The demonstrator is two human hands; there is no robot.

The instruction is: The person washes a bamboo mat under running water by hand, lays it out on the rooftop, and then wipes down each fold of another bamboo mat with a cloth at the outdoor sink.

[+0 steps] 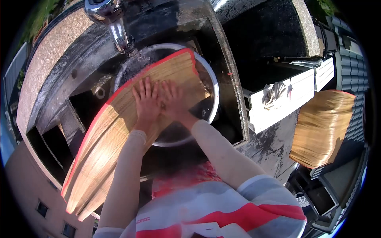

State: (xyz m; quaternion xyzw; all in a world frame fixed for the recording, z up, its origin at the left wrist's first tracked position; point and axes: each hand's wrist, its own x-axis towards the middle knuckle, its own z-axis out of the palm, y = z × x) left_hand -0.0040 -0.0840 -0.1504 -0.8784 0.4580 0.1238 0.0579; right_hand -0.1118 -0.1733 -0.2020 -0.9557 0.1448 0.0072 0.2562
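A long woven straw-like mat [113,135] with red edging lies slantwise across a round basin [215,105], its lower left end folded in layers. My left hand [147,104] rests flat on the mat, fingers spread. Beside it my right hand [174,101] also presses flat on the mat, fingers apart, with the thumbs close together. Above the basin, a chrome tap [119,37] runs water down near the mat's red edge. Part of the basin is hidden under the mat.
Around the basin is a dark stone sink [230,59] with a speckled rim. A white box [291,105] with a crumpled cloth [276,94] on it stands to the right. Farther right, another straw-like mat [323,127] lies by dark roof tiles [353,71].
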